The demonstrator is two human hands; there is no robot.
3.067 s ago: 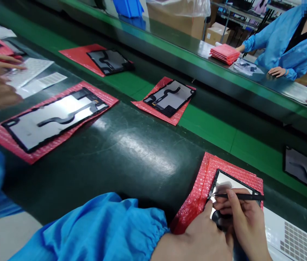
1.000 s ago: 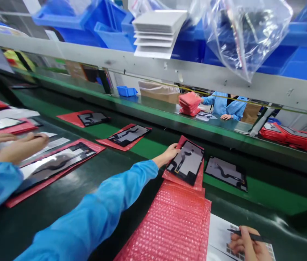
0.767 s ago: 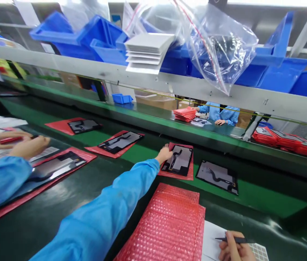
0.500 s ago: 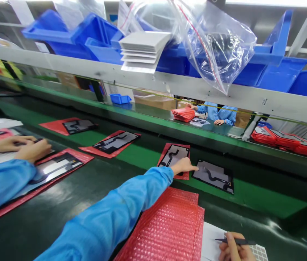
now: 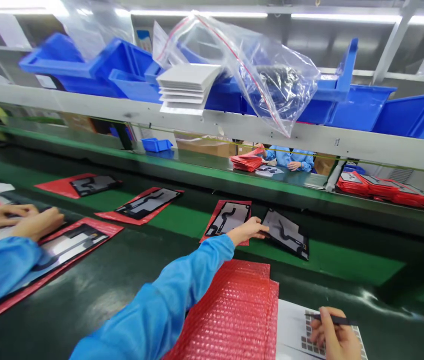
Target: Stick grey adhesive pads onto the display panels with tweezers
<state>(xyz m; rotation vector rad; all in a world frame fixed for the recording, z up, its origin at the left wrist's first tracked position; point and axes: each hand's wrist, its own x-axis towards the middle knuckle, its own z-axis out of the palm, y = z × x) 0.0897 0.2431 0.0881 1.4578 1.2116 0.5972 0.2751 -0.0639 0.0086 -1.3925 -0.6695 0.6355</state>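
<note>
My left hand (image 5: 248,230) reaches over the green belt and pinches the left edge of a dark-framed grey panel (image 5: 286,234), which tilts up a little. Just left of it, another panel (image 5: 230,218) lies on a red pouch. My right hand (image 5: 335,336), at the lower right, grips black tweezers (image 5: 341,320) above a white sheet (image 5: 289,325) with small grey squares. Between my arms, a stack of red bubble pouches (image 5: 230,310) lies on the dark green bench.
At the left, a co-worker's hands (image 5: 37,223) work over a panel on red wrap. Two more panels (image 5: 151,204) (image 5: 95,185) on red pouches lie on the belt. A shelf above holds blue bins (image 5: 80,65) and a plastic bag. Another person sits across.
My left hand has closed on the panel's edge, and the panel now tilts. The view has shifted, and more grey squares show beside my right hand.
</note>
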